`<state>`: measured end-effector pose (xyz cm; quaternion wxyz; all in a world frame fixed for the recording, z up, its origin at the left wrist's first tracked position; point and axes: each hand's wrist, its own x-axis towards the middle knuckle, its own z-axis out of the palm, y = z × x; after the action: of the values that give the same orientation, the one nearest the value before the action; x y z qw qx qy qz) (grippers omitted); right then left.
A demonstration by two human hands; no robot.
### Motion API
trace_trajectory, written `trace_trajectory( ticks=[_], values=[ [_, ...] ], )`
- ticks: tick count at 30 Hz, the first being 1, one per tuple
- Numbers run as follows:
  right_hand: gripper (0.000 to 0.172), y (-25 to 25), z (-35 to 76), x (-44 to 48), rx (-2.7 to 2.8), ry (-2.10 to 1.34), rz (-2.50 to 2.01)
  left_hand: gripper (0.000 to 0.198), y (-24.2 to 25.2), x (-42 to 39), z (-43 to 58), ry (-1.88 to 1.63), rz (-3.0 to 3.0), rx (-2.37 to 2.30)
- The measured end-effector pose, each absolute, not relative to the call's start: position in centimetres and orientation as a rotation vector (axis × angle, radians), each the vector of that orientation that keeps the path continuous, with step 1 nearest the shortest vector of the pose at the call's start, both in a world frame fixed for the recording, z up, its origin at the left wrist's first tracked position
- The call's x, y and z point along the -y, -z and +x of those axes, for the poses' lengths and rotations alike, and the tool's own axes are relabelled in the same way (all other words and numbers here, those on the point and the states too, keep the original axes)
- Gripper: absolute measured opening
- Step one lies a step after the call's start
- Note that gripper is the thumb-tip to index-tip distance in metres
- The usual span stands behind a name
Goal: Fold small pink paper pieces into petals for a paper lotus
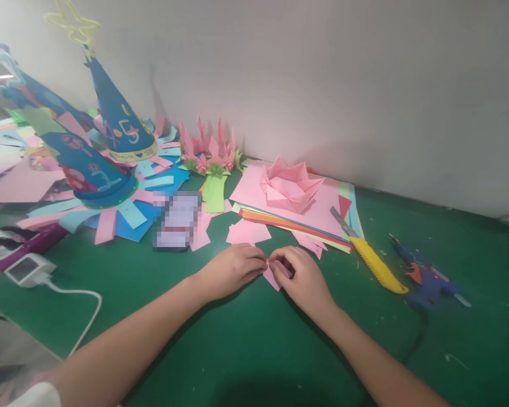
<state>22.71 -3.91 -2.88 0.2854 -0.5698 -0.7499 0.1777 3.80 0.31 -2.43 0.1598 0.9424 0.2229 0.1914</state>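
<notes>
Pinching a small pink paper piece [275, 278] from both sides, apparently to steady it, the left hand [233, 270] and right hand [309, 278] nearly meet over the table [254, 350]; a yellow cutter [378, 265] lies to their right, probably for easy reach.

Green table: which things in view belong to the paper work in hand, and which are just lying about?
Belong:
- small pink paper, pinched by left hand and right hand
- probably the loose pink pieces beyond it

Lying about, seemingly:
- phone
- white charger
- blue cones
- yellow cutter
- glue gun, untouched
</notes>
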Motion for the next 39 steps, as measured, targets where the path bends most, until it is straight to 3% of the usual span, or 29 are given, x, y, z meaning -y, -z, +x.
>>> trace_trajectory(
  ticks=[39],
  values=[
    [0.02, 3.1, 24.3, 4.1, 2.327, -0.319, -1.252, 0.023, 1.5, 0.0, 3.8, -0.46, 2.73, -0.671]
  ],
)
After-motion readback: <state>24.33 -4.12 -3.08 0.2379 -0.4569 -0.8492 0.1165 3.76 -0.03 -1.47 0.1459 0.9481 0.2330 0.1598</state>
